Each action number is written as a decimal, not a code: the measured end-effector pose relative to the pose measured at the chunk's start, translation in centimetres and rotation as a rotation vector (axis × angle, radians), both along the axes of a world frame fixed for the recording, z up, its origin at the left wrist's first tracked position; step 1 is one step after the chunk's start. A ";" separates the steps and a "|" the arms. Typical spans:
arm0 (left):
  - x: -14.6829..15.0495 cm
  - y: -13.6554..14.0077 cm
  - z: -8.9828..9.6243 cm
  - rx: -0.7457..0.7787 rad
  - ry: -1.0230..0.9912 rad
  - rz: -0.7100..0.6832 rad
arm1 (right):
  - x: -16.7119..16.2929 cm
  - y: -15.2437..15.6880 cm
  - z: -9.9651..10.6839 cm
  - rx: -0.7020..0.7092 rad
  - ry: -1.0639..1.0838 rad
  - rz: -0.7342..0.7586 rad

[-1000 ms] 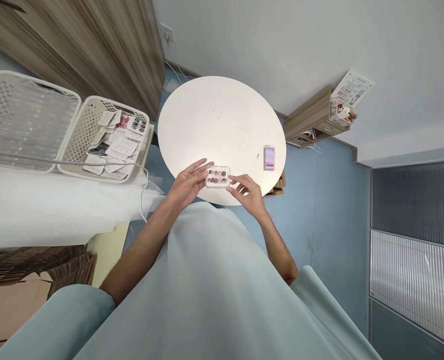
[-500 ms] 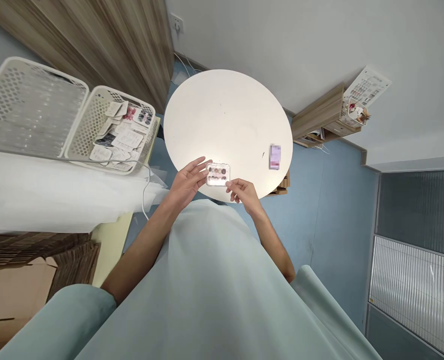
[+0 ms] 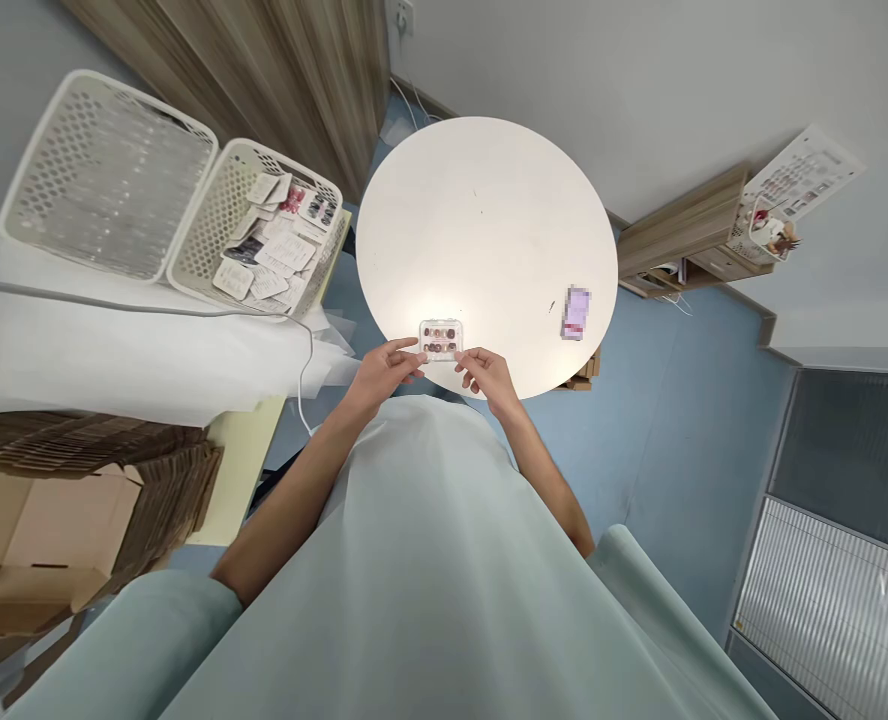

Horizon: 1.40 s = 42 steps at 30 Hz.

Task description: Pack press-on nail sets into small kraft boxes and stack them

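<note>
A small clear plastic case of press-on nails point(image 3: 441, 341) is at the near edge of the round white table point(image 3: 489, 220). Brown and dark glossy nails lie in two rows inside it. With thumb and fingers, my left hand point(image 3: 385, 374) grips the lower left corner, its index finger stretched along the side. My right hand point(image 3: 488, 377) pinches the lower right corner, the other fingers curled. Whether the case rests on the tabletop or is held just above it, I cannot tell.
A phone point(image 3: 576, 313), blurred out, lies on the table's right side. To the left stand a white basket of cards point(image 3: 283, 250) and another basket with clear plastic pieces point(image 3: 114, 180). White sheets point(image 3: 114, 360) and flattened cardboard boxes point(image 3: 174, 490) are nearer me.
My left hand has shifted from the case's upper left side down to its lower left corner. The glare on the case has faded and its lower row shows more clearly. The whole view has turned slightly.
</note>
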State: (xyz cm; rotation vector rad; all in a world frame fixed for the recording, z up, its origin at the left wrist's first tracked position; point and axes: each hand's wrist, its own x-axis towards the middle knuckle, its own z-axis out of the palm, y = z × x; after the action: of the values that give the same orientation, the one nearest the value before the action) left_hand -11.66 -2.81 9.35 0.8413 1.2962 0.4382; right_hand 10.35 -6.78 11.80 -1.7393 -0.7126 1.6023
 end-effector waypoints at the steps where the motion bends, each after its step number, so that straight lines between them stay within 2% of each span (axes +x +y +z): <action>1: -0.1 0.0 -0.3 0.004 0.012 0.001 | -0.1 0.0 -0.4 -0.005 0.013 0.006; 8: -1.1 0.9 -3.0 0.019 0.074 0.000 | -1.0 0.9 -4.4 -0.067 0.020 0.070; 13: -1.6 2.1 -6.4 0.000 0.150 -0.020 | -2.0 2.2 -8.0 -0.139 -0.036 0.124; 19: -1.1 4.3 -11.0 -0.028 0.382 -0.168 | -3.1 4.1 -12.8 -0.259 -0.089 0.147; 24: -0.1 5.1 -13.4 -0.011 0.562 -0.255 | -4.0 4.9 -15.9 -0.373 -0.120 0.145; 28: 0.0 5.1 -14.7 -0.017 0.586 -0.270 | -4.6 4.9 -17.0 -0.416 -0.116 0.122; 35: -0.4 4.7 -16.2 -0.001 0.572 -0.315 | -5.3 4.7 -17.6 -0.426 -0.186 0.113; 42: -1.0 4.1 -15.9 0.054 0.519 -0.343 | -4.7 4.8 -16.3 -0.386 -0.264 0.190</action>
State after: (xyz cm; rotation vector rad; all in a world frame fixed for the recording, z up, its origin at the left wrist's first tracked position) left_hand -12.70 1.31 -6.57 1.2500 1.5749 -0.0267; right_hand 5.61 -2.01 -4.55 -2.2510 -0.7460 1.7427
